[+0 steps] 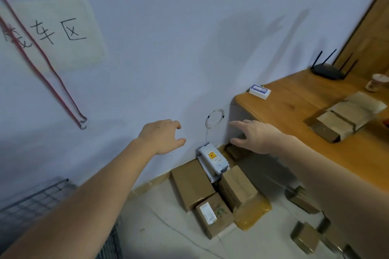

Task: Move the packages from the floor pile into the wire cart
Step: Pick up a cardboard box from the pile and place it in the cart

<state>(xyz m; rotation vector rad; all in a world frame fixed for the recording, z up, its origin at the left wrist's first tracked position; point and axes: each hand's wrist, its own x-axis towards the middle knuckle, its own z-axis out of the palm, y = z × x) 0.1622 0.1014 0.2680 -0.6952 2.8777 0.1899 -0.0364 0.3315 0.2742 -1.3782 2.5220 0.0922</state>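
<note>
A pile of packages lies on the floor against the wall: a large brown box (192, 184), a white parcel with an orange label (213, 159), a taped brown box (236, 186), a small box with a white label (214, 214) and a yellow padded mailer (252, 211). My left hand (163, 135) and my right hand (255, 134) reach out above the pile, both open and holding nothing. The wire cart (31, 204) shows at the lower left, partly behind my left arm.
More small brown boxes (305, 239) lie on the floor at the right. A wooden desk (294, 107) holds a router (327, 70), a white box (260, 91), a cup and a wrapped parcel (343, 119). Red cords with hooks (83, 122) hang on the wall.
</note>
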